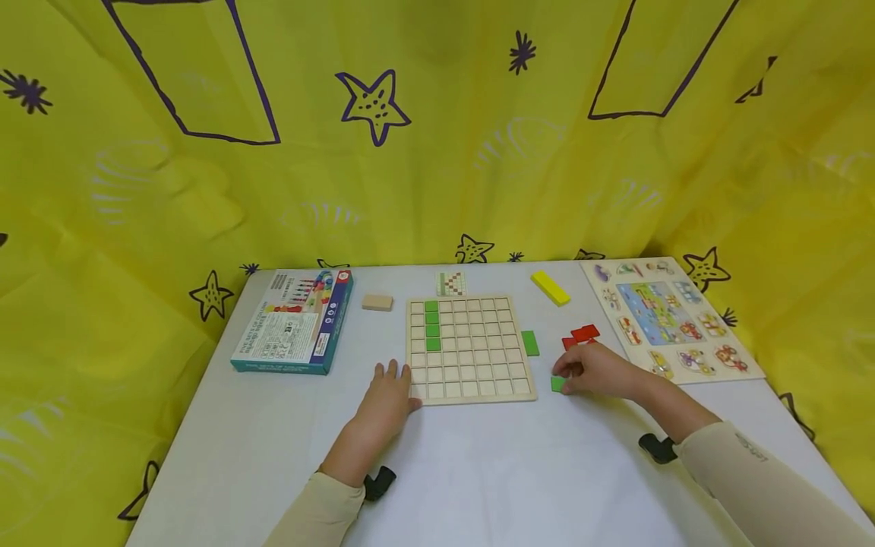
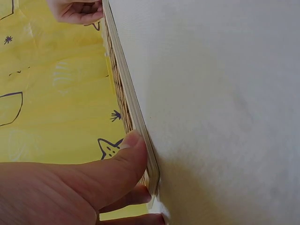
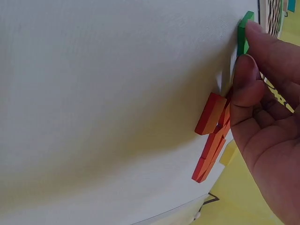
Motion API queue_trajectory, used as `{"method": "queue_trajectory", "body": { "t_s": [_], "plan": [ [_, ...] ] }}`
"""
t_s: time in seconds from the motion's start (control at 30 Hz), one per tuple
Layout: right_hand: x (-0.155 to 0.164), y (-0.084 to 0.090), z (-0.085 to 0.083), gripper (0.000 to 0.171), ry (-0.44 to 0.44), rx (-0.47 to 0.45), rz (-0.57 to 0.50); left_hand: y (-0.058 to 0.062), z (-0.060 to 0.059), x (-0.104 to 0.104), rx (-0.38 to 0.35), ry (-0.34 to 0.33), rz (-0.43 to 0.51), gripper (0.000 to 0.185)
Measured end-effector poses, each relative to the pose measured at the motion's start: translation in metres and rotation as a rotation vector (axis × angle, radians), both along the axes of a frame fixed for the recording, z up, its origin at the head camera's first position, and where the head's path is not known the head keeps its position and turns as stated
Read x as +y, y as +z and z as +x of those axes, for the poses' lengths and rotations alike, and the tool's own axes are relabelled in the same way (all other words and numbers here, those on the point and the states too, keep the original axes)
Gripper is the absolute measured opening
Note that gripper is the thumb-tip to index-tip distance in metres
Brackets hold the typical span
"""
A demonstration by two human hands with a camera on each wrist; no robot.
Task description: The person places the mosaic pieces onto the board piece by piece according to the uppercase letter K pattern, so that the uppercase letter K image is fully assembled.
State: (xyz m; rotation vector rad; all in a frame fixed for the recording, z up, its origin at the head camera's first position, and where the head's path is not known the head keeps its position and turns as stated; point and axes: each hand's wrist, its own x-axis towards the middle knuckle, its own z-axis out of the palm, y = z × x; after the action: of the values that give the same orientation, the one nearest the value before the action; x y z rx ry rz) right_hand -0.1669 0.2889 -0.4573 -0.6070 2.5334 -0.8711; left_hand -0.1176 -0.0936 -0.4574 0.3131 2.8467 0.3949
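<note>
A wooden grid board [image 1: 472, 397] lies on the table, with several green tiles [image 1: 433, 331] in one column near its left side. My left hand [image 1: 385, 399] holds the board's near left corner. Its thumb [image 2: 133, 145] presses the front edge in the left wrist view, and the fingers go round the corner. To the right of the board, my right hand [image 1: 595, 370] pinches a green square tile [image 1: 557, 384] between thumb and forefinger, low over the tabletop. Red tiles [image 3: 209, 114] lie loosely piled beside that hand, partly covered by it in the head view.
Another green piece [image 1: 530, 343] lies against the board's right edge. A small pattern card [image 1: 451, 284], a plain wooden piece [image 1: 377, 302] and a yellow one [image 1: 550, 288] are behind. A game box [image 1: 294, 323] lies left, a picture puzzle [image 1: 601, 285] right. A yellow curtain [image 1: 437, 182] hangs behind.
</note>
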Motion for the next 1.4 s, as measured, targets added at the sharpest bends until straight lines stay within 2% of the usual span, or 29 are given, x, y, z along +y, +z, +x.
{"method": "queue_trajectory", "body": {
  "t_s": [0.33, 0.53, 0.67, 1.0, 1.23, 1.4],
  "plan": [
    [-0.006, 0.003, 0.002, 0.017, -0.013, -0.005, 0.045, -0.003, -0.001, 0.000, 0.004, 0.007, 0.011, 0.065],
    [-0.006, 0.004, 0.002, 0.014, 0.011, 0.020, 0.005, -0.003, -0.001, -0.001, 0.006, 0.014, 0.022, 0.065],
    [-0.004, 0.006, 0.000, 0.011, -0.008, 0.014, -0.015, -0.004, -0.001, -0.001, 0.003, 0.018, 0.022, 0.065],
    [-0.019, 0.033, -0.027, 0.013, -0.081, 0.031, -0.017, -0.005, -0.002, 0.000, -0.008, 0.019, 0.005, 0.065],
    [-0.042, 0.053, -0.049, 0.015, -0.070, 0.064, -0.033, -0.002, -0.005, 0.000, 0.013, 0.005, -0.011, 0.066],
    [-0.063, 0.054, -0.059, 0.014, -0.056, 0.039, -0.054, -0.004, -0.002, 0.000, 0.001, 0.014, -0.010, 0.066]
  ]
}}
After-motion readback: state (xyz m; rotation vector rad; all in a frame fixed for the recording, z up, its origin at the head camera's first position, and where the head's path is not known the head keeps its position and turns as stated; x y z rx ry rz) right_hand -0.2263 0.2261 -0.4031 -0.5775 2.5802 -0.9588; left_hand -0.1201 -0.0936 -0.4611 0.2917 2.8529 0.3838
